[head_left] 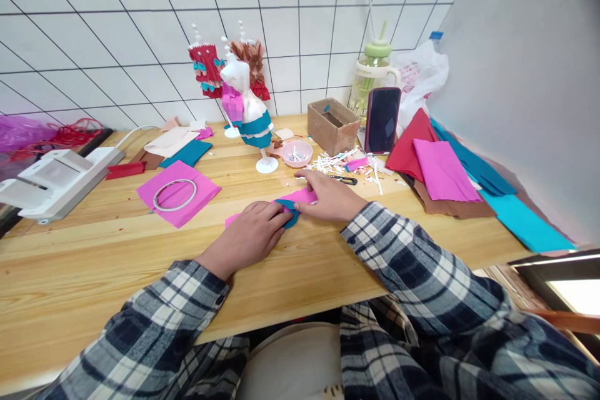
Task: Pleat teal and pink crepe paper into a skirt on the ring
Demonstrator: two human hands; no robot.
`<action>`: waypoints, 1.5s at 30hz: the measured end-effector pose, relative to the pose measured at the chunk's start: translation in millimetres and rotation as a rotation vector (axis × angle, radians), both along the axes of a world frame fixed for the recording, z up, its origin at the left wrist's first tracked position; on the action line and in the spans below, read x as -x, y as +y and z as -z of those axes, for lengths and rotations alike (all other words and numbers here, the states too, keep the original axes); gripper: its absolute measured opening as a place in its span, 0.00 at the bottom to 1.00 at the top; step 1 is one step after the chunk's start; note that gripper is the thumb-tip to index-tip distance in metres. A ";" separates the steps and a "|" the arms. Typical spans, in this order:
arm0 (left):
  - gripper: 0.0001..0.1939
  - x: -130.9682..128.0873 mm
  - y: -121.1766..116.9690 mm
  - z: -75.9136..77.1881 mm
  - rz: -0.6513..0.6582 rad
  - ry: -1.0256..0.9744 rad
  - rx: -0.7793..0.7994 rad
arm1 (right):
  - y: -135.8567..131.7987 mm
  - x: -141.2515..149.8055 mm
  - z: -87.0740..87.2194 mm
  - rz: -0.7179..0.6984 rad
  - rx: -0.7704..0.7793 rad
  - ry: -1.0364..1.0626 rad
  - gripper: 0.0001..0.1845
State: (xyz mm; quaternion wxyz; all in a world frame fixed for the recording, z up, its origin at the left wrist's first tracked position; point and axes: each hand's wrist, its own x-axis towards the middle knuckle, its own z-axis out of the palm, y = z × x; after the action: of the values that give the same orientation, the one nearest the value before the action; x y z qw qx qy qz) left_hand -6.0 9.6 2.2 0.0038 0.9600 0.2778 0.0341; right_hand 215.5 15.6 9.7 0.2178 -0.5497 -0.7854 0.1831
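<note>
My left hand (250, 236) lies on the wooden table (94, 262), fingers curled down onto a small teal felt piece (289, 211). My right hand (328, 195) rests beside it, fingers pressed flat on a pink felt piece (304, 195) that lies partly under the teal one. Both sleeves are dark plaid. Just beyond my right hand lie small black scissors (345, 180).
A small mannequin (248, 114) dressed in pink, white and teal stands behind, with a pink bowl (297, 154), a cardboard box (332, 125), a phone (382, 120) and a bottle (372, 75). Felt sheets (443, 170) lie right. A pink sheet with a ring (177, 194) and a white machine (56, 178) lie left.
</note>
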 end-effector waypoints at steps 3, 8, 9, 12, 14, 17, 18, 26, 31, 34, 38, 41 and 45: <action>0.18 -0.3 -1.6 0.5 0.003 -0.004 -0.001 | -5.0 4.7 2.6 -0.011 0.028 -0.030 0.41; 0.20 0.3 -5.4 2.9 -0.045 0.003 -0.059 | -6.9 7.7 -0.2 -0.002 0.040 -0.029 0.41; 0.20 0.3 -5.9 3.6 -0.049 0.005 -0.057 | -6.3 7.0 -0.8 0.004 0.057 -0.035 0.41; 0.20 0.1 -6.3 5.1 -0.056 0.004 -0.031 | -4.7 5.1 -0.1 0.002 0.118 -0.037 0.42; 0.21 0.1 -6.1 5.9 -0.062 -0.001 -0.018 | -4.7 5.8 2.4 -0.034 0.113 -0.020 0.44; 0.22 0.8 -5.6 7.1 -0.065 -0.010 -0.007 | -6.4 9.4 7.2 -0.045 0.036 -0.013 0.45; 0.22 1.1 -5.5 7.4 -0.064 -0.013 -0.003 | -7.1 10.6 8.4 -0.025 0.012 -0.022 0.46; 0.24 -0.8 -5.5 7.0 -0.077 -0.018 -0.001 | -5.7 7.9 4.3 0.081 -0.041 -0.074 0.37; 0.21 -6.5 -3.5 6.7 -0.075 -0.024 -0.024 | 1.8 3.8 3.3 0.066 -0.072 -0.005 0.26; 0.19 -8.2 -3.1 6.8 -0.076 -0.020 -0.021 | 8.6 -4.8 7.0 0.075 -0.071 -0.051 0.22; 0.16 -6.3 -2.8 6.9 -0.080 -0.051 -0.056 | 16.5 -18.5 13.4 0.030 0.030 -0.186 0.15; 0.15 -3.0 -1.0 5.9 -0.063 -0.051 -0.070 | 18.9 -22.7 16.3 -0.048 0.066 -0.246 0.15; 0.15 -1.0 2.2 3.4 -0.044 -0.029 -0.056 | 18.5 -21.5 16.3 -0.089 0.073 -0.269 0.16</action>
State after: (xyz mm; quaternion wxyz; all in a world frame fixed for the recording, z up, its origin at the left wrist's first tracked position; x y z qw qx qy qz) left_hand -5.0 11.8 -1.1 -0.0196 0.9529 0.2976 0.0559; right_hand 237.0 34.1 -6.6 0.0823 -0.5416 -0.8238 0.1455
